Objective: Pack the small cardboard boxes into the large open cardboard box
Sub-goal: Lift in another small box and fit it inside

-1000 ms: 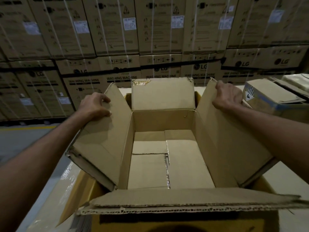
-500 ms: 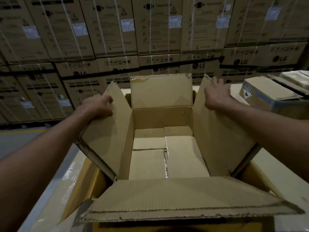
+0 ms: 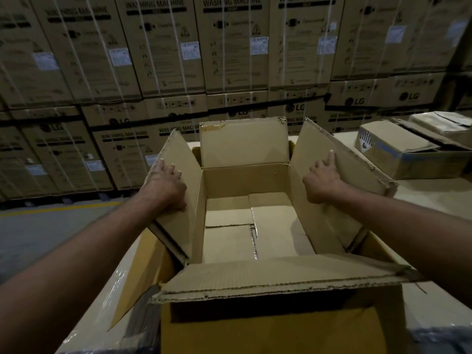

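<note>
Head view: the large open cardboard box point(image 3: 245, 180) fills the centre of the frame, all four flaps up or splayed. Its near flap point(image 3: 275, 274) hides the front wall and part of the floor inside. The left hand point(image 3: 166, 186) lies on the flap at centre left, fingers released and spread flat against the card. The right hand point(image 3: 322, 181) rests on the flap at centre right. Its index finger lies straight up the card and the other fingers are loosely bent, gripping nothing; the thumb is hidden. A yellower carton point(image 3: 270, 330) shows under the box, cut off by the bottom edge. At the right edge a small cardboard box point(image 3: 408, 154) with a blue band sits on the pale surface point(image 3: 431, 192), well apart from the large box. A second box point(image 3: 445, 126) behind it is cropped and dim. Stacked washing-machine cartons point(image 3: 229, 47) cover the top, their small print unreadable.
</note>
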Available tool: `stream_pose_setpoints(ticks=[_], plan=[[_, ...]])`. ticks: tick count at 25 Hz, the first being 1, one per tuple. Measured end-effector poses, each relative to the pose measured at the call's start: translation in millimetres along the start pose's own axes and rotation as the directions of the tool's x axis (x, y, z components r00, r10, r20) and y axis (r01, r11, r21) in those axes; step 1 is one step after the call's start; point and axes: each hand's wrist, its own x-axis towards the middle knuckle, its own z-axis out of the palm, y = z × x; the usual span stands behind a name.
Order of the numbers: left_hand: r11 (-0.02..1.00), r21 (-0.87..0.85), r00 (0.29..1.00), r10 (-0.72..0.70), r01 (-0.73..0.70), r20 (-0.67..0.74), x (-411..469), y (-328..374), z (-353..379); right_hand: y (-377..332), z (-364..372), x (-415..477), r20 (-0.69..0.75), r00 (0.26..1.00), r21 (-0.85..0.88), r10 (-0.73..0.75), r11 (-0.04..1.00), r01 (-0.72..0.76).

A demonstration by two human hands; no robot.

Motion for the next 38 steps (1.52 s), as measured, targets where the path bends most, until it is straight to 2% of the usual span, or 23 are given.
stream_pose_setpoints(ticks=[2, 4, 8, 13, 16, 20, 22, 27, 32, 38], plan=[[0.998, -0.056, 0.998, 0.023, -0.027, -0.062, -6.4, 2.5, -3.5, 1.2, -7.9, -13.1, -0.063, 0.998, 0.162, -0.026, 0.986, 0.035], [0.972, -0.225, 0.992, 0.041, -0.068, -0.123, -15.2, 11.5, -15.2, 0.0, -15.2, -29.2, -0.149, 0.989, 0.323, -0.021, 0.944, 0.069], [0.773, -0.593, 0.95, 0.04, -0.225, -0.308, -55.8, 44.0, -60.2, 7.8, -31.0, -66.9, -0.273, 0.961, 0.504, -0.036, 0.846, 0.175], [0.643, -0.694, 0.908, 0.006, -0.324, -0.418, -120.8, 88.4, -110.8, 44.3, -40.9, -123.3, -0.319, 0.948, 0.626, -0.004, 0.75, 0.214], [0.529, -0.785, 0.895, -0.099, -0.323, -0.435, -153.5, 122.4, -131.3, 73.7, -20.9, -162.9, -0.42, 0.902, 0.684, 0.099, 0.688, 0.243], [0.302, -0.869, 0.802, -0.352, -0.391, -0.483, -194.5, 190.0, -149.6, 117.6, 24.3, -207.7, -0.594, 0.765, 0.73, 0.247, 0.565, 0.385], [0.254, -0.872, 0.765, -0.419, -0.418, -0.489, -212.8, 234.6, -163.2, 140.7, 54.4, -227.7, -0.637, 0.708, 0.731, 0.304, 0.53, 0.43], [0.274, -0.851, 0.701, -0.482, -0.448, -0.525, -237.3, 310.7, -207.1, 184.8, 119.4, -252.0, -0.563, 0.754, 0.8, 0.338, 0.451, 0.395], [0.265, -0.786, 0.655, -0.439, -0.559, -0.615, -234.9, 358.9, -252.6, 213.1, 158.7, -252.3, -0.471, 0.781, 0.868, 0.41, 0.373, 0.328], [0.061, -0.761, 0.69, -0.379, -0.646, -0.617, -206.0, 411.3, -281.1, 249.1, 200.4, -256.1, -0.361, 0.796, 0.914, 0.486, 0.356, 0.197]])
